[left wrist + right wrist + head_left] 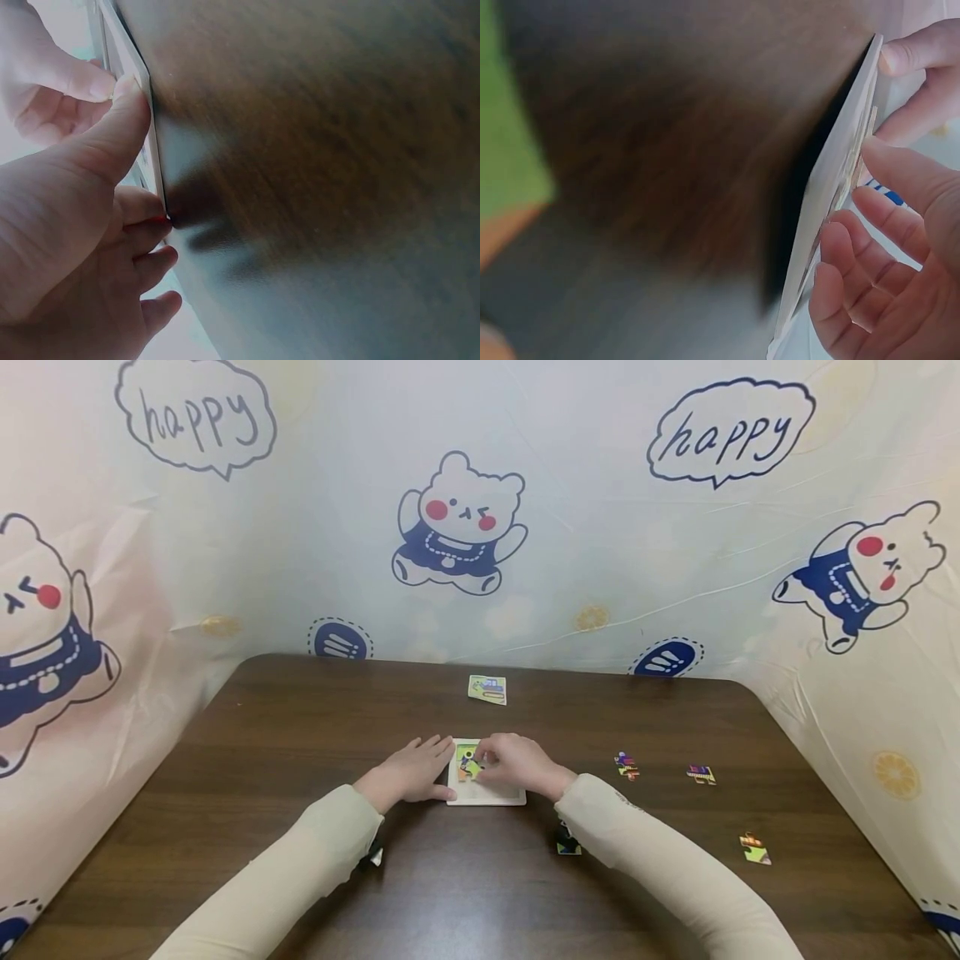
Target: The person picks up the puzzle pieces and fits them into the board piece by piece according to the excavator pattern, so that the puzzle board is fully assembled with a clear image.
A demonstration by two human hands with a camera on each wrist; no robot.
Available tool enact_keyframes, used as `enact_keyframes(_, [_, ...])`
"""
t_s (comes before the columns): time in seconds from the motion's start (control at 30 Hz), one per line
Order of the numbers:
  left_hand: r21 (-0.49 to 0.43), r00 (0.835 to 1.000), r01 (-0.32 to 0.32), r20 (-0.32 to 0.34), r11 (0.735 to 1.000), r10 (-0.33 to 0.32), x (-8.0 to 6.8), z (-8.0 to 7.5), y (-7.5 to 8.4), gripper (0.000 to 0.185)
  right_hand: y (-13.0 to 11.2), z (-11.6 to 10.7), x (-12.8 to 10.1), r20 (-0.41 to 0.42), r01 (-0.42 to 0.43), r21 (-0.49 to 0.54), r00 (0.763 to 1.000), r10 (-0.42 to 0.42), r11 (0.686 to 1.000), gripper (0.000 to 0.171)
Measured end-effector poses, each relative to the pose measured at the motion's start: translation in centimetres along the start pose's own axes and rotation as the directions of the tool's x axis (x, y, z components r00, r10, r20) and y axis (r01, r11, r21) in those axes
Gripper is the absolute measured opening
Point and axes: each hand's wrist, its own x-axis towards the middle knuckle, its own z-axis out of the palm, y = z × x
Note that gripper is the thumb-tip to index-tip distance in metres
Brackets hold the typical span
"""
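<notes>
Puzzle tray lies flat at mid-table. Left hand, fingers straight, steadies its edge; right hand pinches a puzzle piece over the tray for seating.

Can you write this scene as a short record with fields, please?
Surface: dark wooden table
Puzzle tray: white, at table centre
Left hand: rests on the tray's left edge
Right hand: fingers curled on a piece in the tray
Loose pieces: three to the right
Card: behind the tray, lying flat
</notes>
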Motion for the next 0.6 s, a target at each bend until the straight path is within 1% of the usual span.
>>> enact_keyframes(0.2, [0.001,1.0,-0.004,-0.005,1.0,0.004,-0.06,-0.06,0.05,0.08,-0.32,-0.01,0.39,0.006,-0.025,-0.014,1.0,0.025,1.0,0.022])
enact_keyframes(0.43, [0.003,1.0,-0.005,-0.004,1.0,0.005,0.03,0.01,-0.03,0.08,-0.45,-0.03,0.49,0.022,-0.028,-0.023,0.999,0.028,0.999,0.023])
enact_keyframes(0.6, [0.008,1.0,-0.006,-0.004,1.0,0.006,0.02,-0.06,0.02,0.08,-0.43,-0.11,0.4,0.034,-0.014,-0.023,0.999,0.015,1.0,0.018])
